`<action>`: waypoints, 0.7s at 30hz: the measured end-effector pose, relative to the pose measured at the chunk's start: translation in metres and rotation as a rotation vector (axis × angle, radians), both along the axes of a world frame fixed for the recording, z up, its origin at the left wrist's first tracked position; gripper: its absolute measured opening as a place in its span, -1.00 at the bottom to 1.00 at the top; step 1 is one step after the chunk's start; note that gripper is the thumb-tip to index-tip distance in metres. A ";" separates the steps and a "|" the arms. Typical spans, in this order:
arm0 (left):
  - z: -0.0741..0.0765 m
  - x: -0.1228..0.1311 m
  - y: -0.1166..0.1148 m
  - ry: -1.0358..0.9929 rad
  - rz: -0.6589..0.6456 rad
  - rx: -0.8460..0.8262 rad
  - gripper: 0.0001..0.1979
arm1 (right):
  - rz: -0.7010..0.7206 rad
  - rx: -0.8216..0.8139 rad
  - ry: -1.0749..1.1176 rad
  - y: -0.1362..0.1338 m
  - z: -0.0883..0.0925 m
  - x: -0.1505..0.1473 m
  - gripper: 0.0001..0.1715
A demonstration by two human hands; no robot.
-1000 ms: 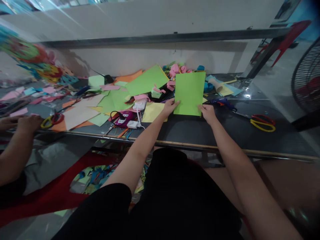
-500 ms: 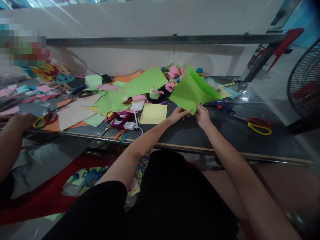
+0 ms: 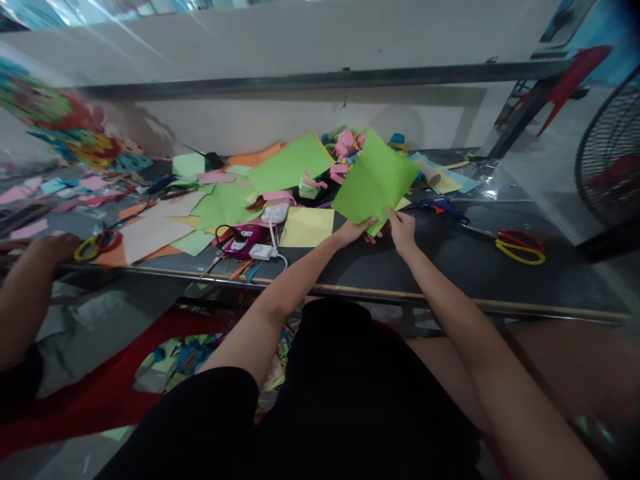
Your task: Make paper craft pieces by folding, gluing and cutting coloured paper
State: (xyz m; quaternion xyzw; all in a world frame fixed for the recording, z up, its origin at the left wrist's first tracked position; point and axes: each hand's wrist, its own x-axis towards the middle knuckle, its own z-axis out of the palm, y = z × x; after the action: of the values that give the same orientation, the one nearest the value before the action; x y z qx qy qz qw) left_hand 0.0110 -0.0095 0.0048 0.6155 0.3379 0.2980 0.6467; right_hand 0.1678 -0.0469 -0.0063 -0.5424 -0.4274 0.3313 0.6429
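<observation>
A bright green sheet of paper (image 3: 375,177) is held up over the table, tilted, its lower corner between my two hands. My left hand (image 3: 357,231) grips its bottom left edge, some fingers behind the paper. The thumb and fingers of my right hand (image 3: 400,229) pinch it near the lower right corner. To the left lies a yellow sheet (image 3: 307,227) beside a purple power strip (image 3: 245,241) with a white plug (image 3: 263,252). A blue glue gun (image 3: 443,209) and scissors with red and yellow handles (image 3: 520,247) rest to the right.
Loose coloured paper (image 3: 225,203) and small pink folded pieces (image 3: 345,143) cover the table's middle and back. On the far left, another person's hand (image 3: 53,250) is beside a second pair of scissors (image 3: 97,245). A fan (image 3: 610,147) stands at the right.
The green sheet was curled over at its upper right; now it is flatter and looks narrower. Both hands still hold its lower edge, my right hand slightly further left.
</observation>
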 end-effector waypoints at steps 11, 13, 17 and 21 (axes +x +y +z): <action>0.011 -0.007 -0.007 0.083 -0.110 -0.067 -0.62 | -0.254 0.152 0.192 0.016 -0.001 0.022 -0.49; 0.012 -0.008 -0.008 0.113 -0.140 -0.078 -0.66 | -0.351 0.137 0.225 0.021 -0.003 0.031 -0.56; 0.009 -0.006 -0.006 0.109 -0.175 -0.083 -0.66 | -0.556 0.142 0.230 0.026 -0.006 0.044 -0.60; 0.006 -0.007 -0.003 0.099 -0.235 -0.070 -0.61 | -0.659 0.154 0.177 0.024 -0.006 0.048 -0.59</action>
State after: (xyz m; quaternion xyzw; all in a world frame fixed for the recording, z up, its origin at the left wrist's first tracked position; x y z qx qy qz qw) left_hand 0.0045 -0.0127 0.0105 0.6418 0.3053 0.1773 0.6808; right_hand 0.2162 -0.0233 -0.0124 -0.5704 -0.1959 0.1185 0.7888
